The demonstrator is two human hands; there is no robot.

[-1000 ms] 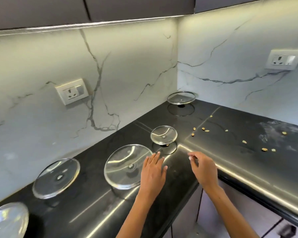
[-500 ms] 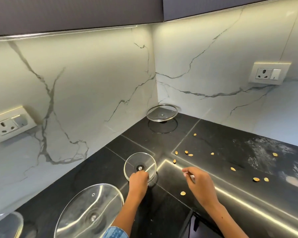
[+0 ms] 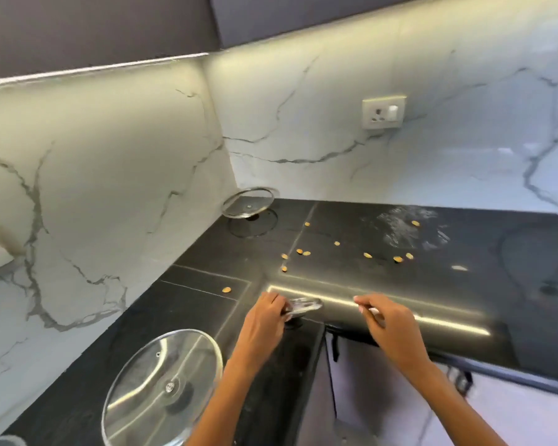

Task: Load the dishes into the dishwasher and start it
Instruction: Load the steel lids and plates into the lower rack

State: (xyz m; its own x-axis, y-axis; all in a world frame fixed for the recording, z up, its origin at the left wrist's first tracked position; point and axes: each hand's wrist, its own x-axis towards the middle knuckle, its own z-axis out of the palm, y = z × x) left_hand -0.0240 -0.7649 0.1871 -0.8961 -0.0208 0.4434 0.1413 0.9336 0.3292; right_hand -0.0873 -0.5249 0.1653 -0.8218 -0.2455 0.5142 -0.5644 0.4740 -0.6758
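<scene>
Fingers of our left hand point(image 3: 264, 320) curl round the rim of the small round glass lid point(image 3: 303, 306), pinching it near the inner corner of the glossy black stone surface point(image 3: 400, 284), probably tilted up on its knob so the rim clears the stone for a firm hold. Our right hand point(image 3: 390, 329), just right of that small lid, has its grip pressed together on something thin and pale; we cannot tell what. We judge this lid is being collected for the dishwasher, which is out of view. Left of the small lid and nearer us, the large round glass lid point(image 3: 161, 387) rests tilted on its knob; beyond the small lid, a steel-rimmed glass lid point(image 3: 247, 202) sits in the wall corner. Scattered tan seeds point(image 3: 303, 252) lie beyond and right of the small lid. Close behind it the surface ends above pale cabinet fronts point(image 3: 384, 397), leaving open room to draw it back toward us.
</scene>
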